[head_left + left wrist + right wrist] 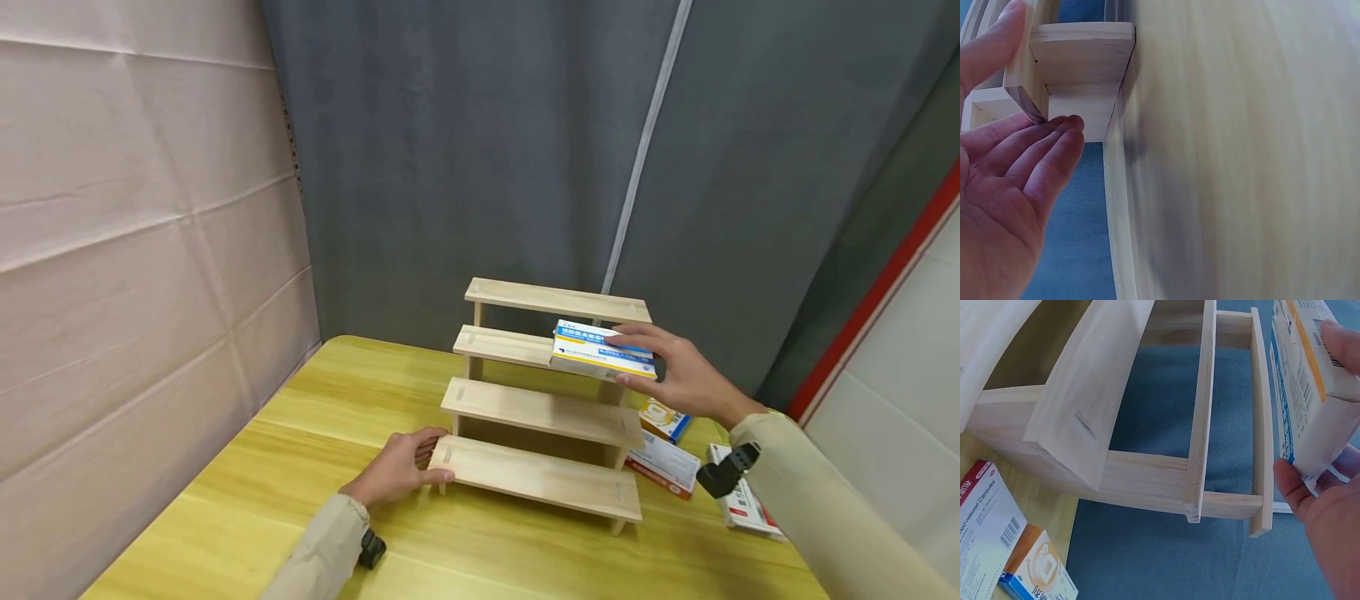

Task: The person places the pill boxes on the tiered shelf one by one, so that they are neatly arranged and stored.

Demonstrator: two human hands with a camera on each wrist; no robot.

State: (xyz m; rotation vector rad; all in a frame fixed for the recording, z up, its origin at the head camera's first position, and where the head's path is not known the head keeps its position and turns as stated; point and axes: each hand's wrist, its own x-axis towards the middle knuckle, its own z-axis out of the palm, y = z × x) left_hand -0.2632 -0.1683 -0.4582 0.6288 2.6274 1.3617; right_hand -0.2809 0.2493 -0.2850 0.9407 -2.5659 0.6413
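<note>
A four-tier wooden display shelf [532, 477] stands on the yellow wood-grain table. At the left end of its lowest board is my left hand [397, 469], holding it with the thumb on the upper side and the fingers [1054, 150] around the end. My right hand [693, 379] grips a white medicine box [592, 348] with blue and yellow stripes by its right end, thumb on one side and fingers on the other. The box is held up in front of the upper tiers, hiding the right part of the second board from the top; whether it touches that board I cannot tell.
Right of the shelf lie a white-and-red medicine box [666, 460], an orange-and-blue box [660, 417] and another white-and-red box [742, 500], partly behind the right sleeve. A grey curtain [450, 167] hangs behind the table [375, 383]; pale walls stand at both sides.
</note>
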